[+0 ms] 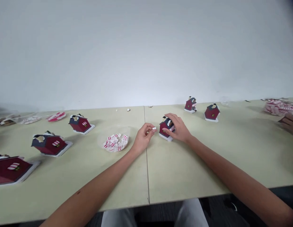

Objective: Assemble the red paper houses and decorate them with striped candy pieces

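A small red house stands just right of frame center, the right hand curled around it in a partly closed grip. The left hand, grip nearly closed, pinches a small white piece beside it.

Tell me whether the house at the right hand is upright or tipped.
Upright: the house stands with its white base down on the table, the right hand holding it.

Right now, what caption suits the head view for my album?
Left hand pinches a small white piece; right hand holds a red house.
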The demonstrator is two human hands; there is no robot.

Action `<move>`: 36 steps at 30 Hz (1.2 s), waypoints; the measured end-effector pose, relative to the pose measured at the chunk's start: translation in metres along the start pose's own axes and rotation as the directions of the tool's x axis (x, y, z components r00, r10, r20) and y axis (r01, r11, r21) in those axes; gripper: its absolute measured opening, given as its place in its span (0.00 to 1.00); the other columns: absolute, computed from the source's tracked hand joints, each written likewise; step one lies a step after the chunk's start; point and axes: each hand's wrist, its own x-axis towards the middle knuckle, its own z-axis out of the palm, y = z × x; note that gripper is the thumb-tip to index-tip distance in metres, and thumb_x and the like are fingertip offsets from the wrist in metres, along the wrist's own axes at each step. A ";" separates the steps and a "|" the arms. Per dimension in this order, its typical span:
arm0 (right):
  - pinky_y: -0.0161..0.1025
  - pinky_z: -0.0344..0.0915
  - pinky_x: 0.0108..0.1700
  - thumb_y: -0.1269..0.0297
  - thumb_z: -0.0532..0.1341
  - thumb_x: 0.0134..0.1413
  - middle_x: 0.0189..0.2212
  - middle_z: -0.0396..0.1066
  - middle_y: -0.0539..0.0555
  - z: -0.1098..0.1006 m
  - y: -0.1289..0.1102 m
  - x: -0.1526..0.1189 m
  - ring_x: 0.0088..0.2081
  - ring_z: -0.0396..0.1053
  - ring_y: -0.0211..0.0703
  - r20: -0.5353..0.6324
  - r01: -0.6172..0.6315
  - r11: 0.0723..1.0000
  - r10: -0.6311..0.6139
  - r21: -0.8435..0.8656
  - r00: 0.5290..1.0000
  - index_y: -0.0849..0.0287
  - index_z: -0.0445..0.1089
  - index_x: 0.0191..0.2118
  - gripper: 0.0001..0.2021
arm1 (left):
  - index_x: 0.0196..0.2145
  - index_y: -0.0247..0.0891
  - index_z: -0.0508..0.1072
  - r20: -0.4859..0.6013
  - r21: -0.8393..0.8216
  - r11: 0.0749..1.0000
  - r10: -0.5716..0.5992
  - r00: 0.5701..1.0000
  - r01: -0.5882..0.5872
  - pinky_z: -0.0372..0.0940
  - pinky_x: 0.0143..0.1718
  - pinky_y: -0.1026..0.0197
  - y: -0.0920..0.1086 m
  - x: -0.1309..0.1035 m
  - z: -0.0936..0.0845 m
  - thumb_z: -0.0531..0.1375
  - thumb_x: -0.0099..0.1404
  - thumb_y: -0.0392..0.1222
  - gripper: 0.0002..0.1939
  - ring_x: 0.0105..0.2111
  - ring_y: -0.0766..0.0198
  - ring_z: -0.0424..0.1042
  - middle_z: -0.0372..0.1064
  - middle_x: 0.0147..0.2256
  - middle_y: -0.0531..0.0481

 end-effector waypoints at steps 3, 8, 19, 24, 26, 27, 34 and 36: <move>0.54 0.62 0.58 0.44 0.60 0.62 0.60 0.63 0.62 0.002 -0.008 0.001 0.61 0.62 0.58 -0.004 0.010 1.000 -0.010 0.021 1.000 0.53 0.56 0.65 0.31 | 0.39 0.39 0.71 -0.019 -0.034 0.999 -0.012 1.000 0.011 0.58 0.30 0.67 0.001 -0.003 -0.005 0.63 0.64 0.52 0.14 0.31 0.68 0.65 0.71 0.35 0.51; 0.55 0.63 0.58 0.41 0.60 0.60 0.59 0.62 0.62 0.006 -0.020 0.001 0.60 0.62 0.60 0.017 0.015 0.999 -0.016 0.039 1.000 0.50 0.53 0.68 0.36 | 0.39 0.39 0.71 -0.022 -0.113 0.993 -0.042 0.999 0.039 0.60 0.27 0.67 0.006 -0.006 -0.003 0.64 0.63 0.50 0.13 0.30 0.68 0.65 0.69 0.33 0.52; 0.57 0.62 0.58 0.34 0.63 0.53 0.60 0.62 0.63 0.007 -0.021 -0.001 0.59 0.62 0.63 0.045 0.059 0.998 -0.059 0.003 0.997 0.50 0.45 0.72 0.48 | 0.35 0.40 0.68 -0.006 -0.163 0.977 -0.142 0.990 0.140 0.57 0.24 0.68 0.010 -0.009 0.002 0.62 0.60 0.46 0.09 0.24 0.69 0.64 0.64 0.24 0.55; 0.58 0.60 0.62 0.34 0.64 0.52 0.65 0.58 0.62 0.009 -0.020 -0.002 0.63 0.59 0.63 0.062 0.055 0.998 -0.055 0.000 0.997 0.50 0.43 0.71 0.49 | 0.35 0.39 0.69 0.009 -0.217 0.961 -0.174 0.985 0.172 0.60 0.25 0.68 0.011 -0.008 0.003 0.64 0.59 0.46 0.11 0.30 0.67 0.67 0.69 0.29 0.52; 0.58 0.60 0.62 0.35 0.64 0.53 0.66 0.57 0.62 0.009 -0.020 -0.001 0.64 0.58 0.62 0.071 0.052 0.999 -0.052 0.007 0.996 0.50 0.43 0.71 0.48 | 0.35 0.39 0.69 0.017 -0.239 0.956 -0.172 0.985 0.171 0.60 0.26 0.68 0.010 -0.008 0.003 0.65 0.59 0.47 0.12 0.30 0.67 0.67 0.69 0.30 0.52; 0.57 0.61 0.63 0.36 0.63 0.54 0.66 0.56 0.62 0.010 -0.020 -0.001 0.65 0.58 0.62 0.076 0.047 0.999 -0.048 0.014 0.996 0.50 0.43 0.71 0.48 | 0.36 0.38 0.69 0.024 -0.244 0.955 -0.166 0.986 0.166 0.61 0.26 0.68 0.009 -0.008 0.003 0.65 0.59 0.47 0.12 0.30 0.68 0.66 0.69 0.30 0.52; 0.60 0.59 0.64 0.39 0.63 0.57 0.68 0.54 0.63 0.012 -0.021 0.000 0.67 0.55 0.61 0.073 0.040 0.999 -0.041 0.024 0.996 0.50 0.40 0.72 0.46 | 0.36 0.37 0.72 0.095 -0.275 0.940 -0.182 0.979 0.202 0.62 0.28 0.67 0.003 -0.009 0.004 0.67 0.58 0.55 0.18 0.29 0.68 0.67 0.68 0.28 0.52; 0.60 0.60 0.63 0.40 0.63 0.57 0.67 0.55 0.63 0.012 -0.022 0.000 0.67 0.56 0.61 0.079 0.027 0.999 -0.030 0.031 0.996 0.49 0.40 0.72 0.46 | 0.36 0.37 0.73 0.097 -0.293 0.930 -0.201 0.975 0.221 0.62 0.29 0.67 0.002 -0.009 0.004 0.68 0.58 0.56 0.19 0.28 0.69 0.66 0.68 0.28 0.52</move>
